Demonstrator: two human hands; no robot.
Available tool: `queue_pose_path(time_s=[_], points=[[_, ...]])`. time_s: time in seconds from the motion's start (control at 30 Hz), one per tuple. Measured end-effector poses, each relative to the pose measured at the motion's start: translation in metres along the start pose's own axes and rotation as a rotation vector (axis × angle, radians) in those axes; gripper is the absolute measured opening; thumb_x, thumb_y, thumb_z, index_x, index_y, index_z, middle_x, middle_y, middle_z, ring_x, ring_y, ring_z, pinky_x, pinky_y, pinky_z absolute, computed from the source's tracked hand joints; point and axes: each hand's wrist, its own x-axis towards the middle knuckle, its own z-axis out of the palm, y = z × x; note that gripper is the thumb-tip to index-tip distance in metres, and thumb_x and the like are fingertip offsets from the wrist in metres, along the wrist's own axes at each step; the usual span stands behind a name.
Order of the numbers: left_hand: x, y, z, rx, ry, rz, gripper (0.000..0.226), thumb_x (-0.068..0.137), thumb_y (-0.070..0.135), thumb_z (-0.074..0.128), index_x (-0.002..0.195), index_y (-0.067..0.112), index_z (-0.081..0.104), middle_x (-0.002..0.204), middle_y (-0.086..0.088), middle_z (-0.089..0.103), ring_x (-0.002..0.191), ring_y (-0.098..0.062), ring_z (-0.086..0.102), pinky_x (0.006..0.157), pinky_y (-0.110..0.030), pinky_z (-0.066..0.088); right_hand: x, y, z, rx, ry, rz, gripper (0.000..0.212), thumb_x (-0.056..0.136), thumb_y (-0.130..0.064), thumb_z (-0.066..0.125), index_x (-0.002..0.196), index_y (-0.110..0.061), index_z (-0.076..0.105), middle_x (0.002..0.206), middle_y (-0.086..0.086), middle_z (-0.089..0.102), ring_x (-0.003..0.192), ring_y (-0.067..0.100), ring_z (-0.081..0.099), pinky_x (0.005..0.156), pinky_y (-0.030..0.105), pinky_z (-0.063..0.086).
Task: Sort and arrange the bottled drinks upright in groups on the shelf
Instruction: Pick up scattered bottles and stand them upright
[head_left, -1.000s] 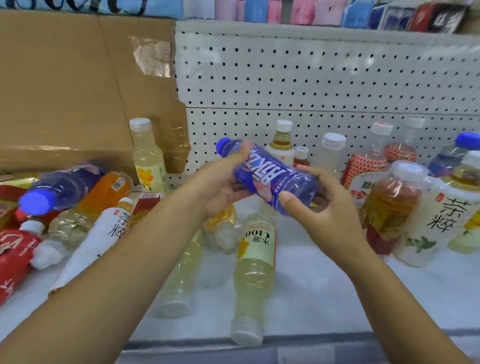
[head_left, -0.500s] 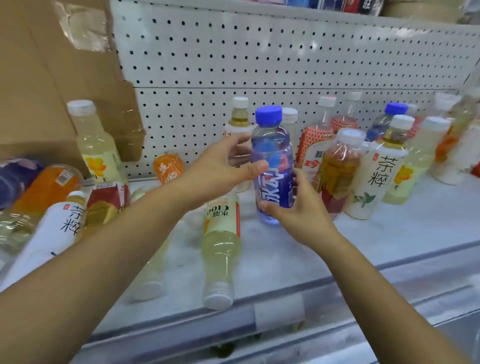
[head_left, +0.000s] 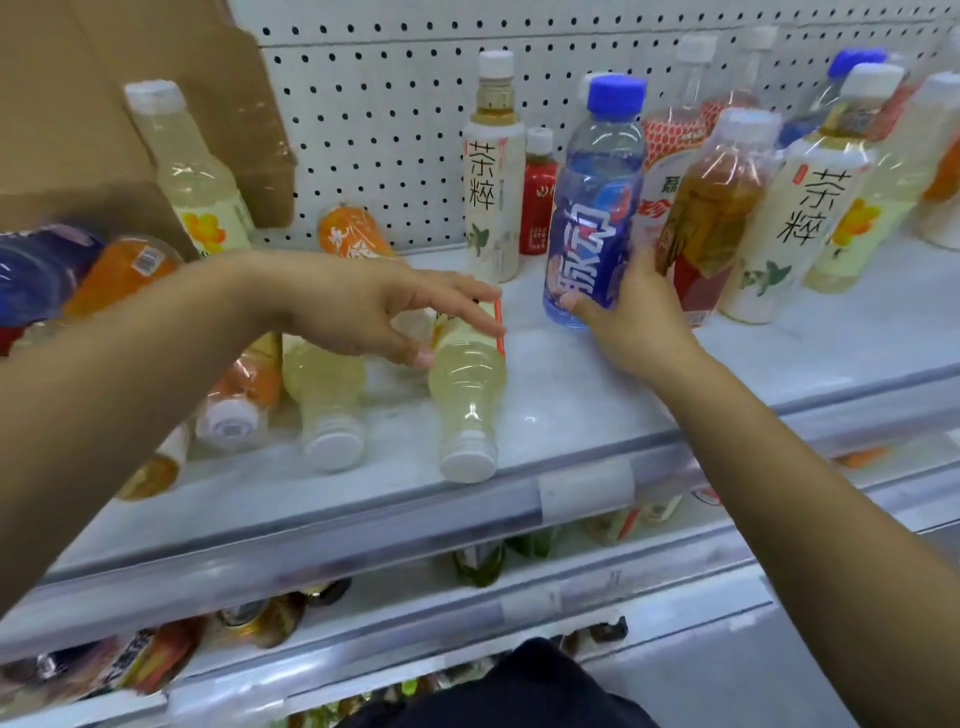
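Bare shelf (head_left: 566, 384): an open lane runs from the front edge back toward the pegboard (head_left: 384, 104), between the lying pale-yellow bottle (head_left: 467, 384) and the upright blue bottle (head_left: 595, 208). The lane ends at a white tea bottle (head_left: 493, 176) and a small red bottle (head_left: 537, 202) standing at the back. Left side blocked: lying bottles (head_left: 324, 400), caps to the front, cardboard box (head_left: 104, 104) behind them. Right side: upright cluster (head_left: 711, 208) packed close; bare strip in front of it along the shelf edge. Right grip (head_left: 634, 322) holds the blue bottle low, at the lane's right border.

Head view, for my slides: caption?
Right hand grips upright blue-capped plastic bottle; left hand hovers over lying pale-yellow bottle.
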Motion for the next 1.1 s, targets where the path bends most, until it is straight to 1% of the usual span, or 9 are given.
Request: queue_pose_path(time_s=[0.17, 0.27, 0.4, 0.53, 0.7, 0.8, 0.87, 0.97, 1.1], points=[[0.016, 0.008, -0.003, 0.271, -0.02, 0.018, 0.078, 0.079, 0.039, 0.08, 0.139, 0.064, 0.038, 0.157, 0.03, 0.017, 0.147, 0.001, 0.009, 0.121, -0.035, 0.013, -0.042, -0.008, -0.012, 0.06, 0.005, 0.098, 0.068, 0.091, -0.038, 0.072, 0.145, -0.014, 0.037, 0.145, 0.001, 0.052, 0.128, 0.021, 0.054, 0.097, 0.031, 0.044], [0.031, 0.011, -0.003, 0.278, 0.026, 0.049, 0.071, 0.078, 0.046, 0.079, 0.139, 0.057, 0.044, 0.154, 0.022, 0.028, 0.144, -0.004, 0.015, 0.12, -0.037, 0.017, -0.061, -0.007, -0.019, 0.062, 0.023, 0.074, 0.048, 0.092, -0.044, 0.068, 0.13, -0.017, 0.056, 0.125, -0.005, 0.063, 0.11, 0.012, 0.06, 0.086, 0.026, 0.046], [0.044, 0.013, -0.003, 0.195, 0.039, 0.062, 0.062, 0.077, 0.05, 0.077, 0.133, 0.052, 0.05, 0.14, 0.019, 0.047, 0.134, -0.011, 0.039, 0.115, -0.039, 0.032, -0.065, 0.001, -0.025, -0.002, 0.049, 0.052, 0.033, 0.094, -0.042, 0.066, 0.117, -0.017, 0.067, 0.11, -0.006, 0.068, 0.102, 0.011, 0.063, 0.087, 0.025, 0.048], [0.049, 0.016, -0.003, 0.137, 0.076, 0.096, 0.048, 0.08, 0.039, 0.08, 0.119, 0.049, 0.054, 0.12, 0.02, 0.057, 0.114, -0.011, 0.053, 0.102, -0.044, 0.044, -0.063, 0.012, -0.026, -0.061, 0.046, 0.067, 0.03, 0.095, -0.042, 0.064, 0.114, -0.02, 0.07, 0.111, -0.004, 0.069, 0.103, 0.013, 0.064, 0.096, 0.032, 0.052], [0.051, 0.023, -0.006, 0.289, 0.026, 0.049, 0.08, 0.078, 0.044, 0.08, 0.145, 0.052, 0.038, 0.146, 0.021, 0.042, 0.134, -0.005, 0.036, 0.114, -0.032, 0.029, -0.065, 0.015, -0.026, -0.189, 0.01, 0.048, 0.042, 0.097, -0.046, 0.06, 0.126, -0.017, 0.068, 0.127, 0.001, 0.067, 0.117, 0.019, 0.059, 0.1, 0.028, 0.042], [0.052, 0.022, -0.003, 0.341, 0.056, 0.062, 0.073, 0.076, 0.037, 0.083, 0.14, 0.046, 0.048, 0.139, 0.018, 0.047, 0.131, -0.01, 0.039, 0.114, -0.039, 0.033, -0.064, 0.016, -0.026, -0.231, -0.02, 0.054, 0.05, 0.097, -0.052, 0.056, 0.131, -0.017, 0.066, 0.134, 0.001, 0.065, 0.124, 0.02, 0.056, 0.103, 0.029, 0.039], [0.05, 0.017, 0.001, 0.329, 0.123, 0.103, 0.071, 0.077, 0.034, 0.084, 0.138, 0.044, 0.05, 0.131, 0.021, 0.048, 0.125, -0.009, 0.038, 0.11, -0.034, 0.034, -0.064, 0.016, -0.027, -0.2, -0.019, 0.061, 0.052, 0.097, -0.054, 0.054, 0.132, -0.018, 0.065, 0.134, 0.0, 0.064, 0.124, 0.019, 0.056, 0.104, 0.03, 0.04], [0.045, 0.007, 0.0, 0.137, 0.286, 0.149, 0.066, 0.08, 0.03, 0.082, 0.137, 0.041, 0.05, 0.132, 0.021, 0.05, 0.122, -0.002, 0.041, 0.1, -0.019, 0.035, -0.067, 0.012, -0.028, -0.061, 0.021, 0.05, 0.047, 0.098, -0.053, 0.052, 0.128, -0.021, 0.067, 0.126, -0.007, 0.067, 0.118, 0.013, 0.058, 0.094, 0.025, 0.041], [0.042, -0.002, -0.001, -0.379, 0.496, 0.119, 0.05, 0.088, 0.043, 0.072, 0.131, 0.042, 0.048, 0.132, 0.018, 0.059, 0.125, -0.006, 0.055, 0.104, -0.04, 0.049, -0.069, -0.001, -0.027, 0.104, 0.047, -0.013, 0.041, 0.098, -0.051, 0.051, 0.124, -0.024, 0.068, 0.112, -0.015, 0.066, 0.107, 0.002, 0.058, 0.079, 0.013, 0.042]])
